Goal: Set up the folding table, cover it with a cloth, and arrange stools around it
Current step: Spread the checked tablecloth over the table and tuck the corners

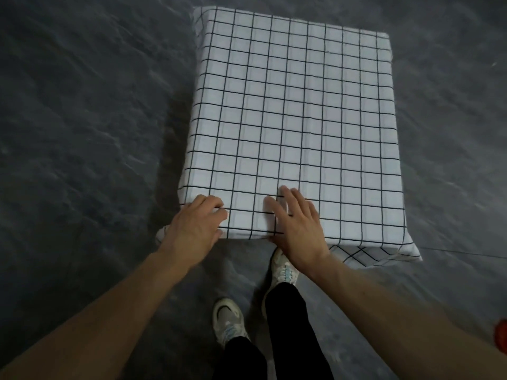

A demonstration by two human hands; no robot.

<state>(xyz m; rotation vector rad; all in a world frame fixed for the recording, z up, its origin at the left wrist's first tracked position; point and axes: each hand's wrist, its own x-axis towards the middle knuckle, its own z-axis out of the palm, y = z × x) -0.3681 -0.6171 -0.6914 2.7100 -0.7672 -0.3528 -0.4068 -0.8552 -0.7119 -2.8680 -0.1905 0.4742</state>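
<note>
A white cloth with a black grid lies spread over the rectangular folding table and hides its top completely; the cloth's edges hang down on all sides. My left hand rests on the cloth at the near left corner, fingers slightly bent. Flat on the cloth along the near edge lies my right hand, fingers straight and pointing away. Neither hand holds anything. No stool is in view.
Dark grey stone-patterned floor surrounds the table. My feet in pale sneakers stand just before the near edge. A small red-orange object shows at the right border.
</note>
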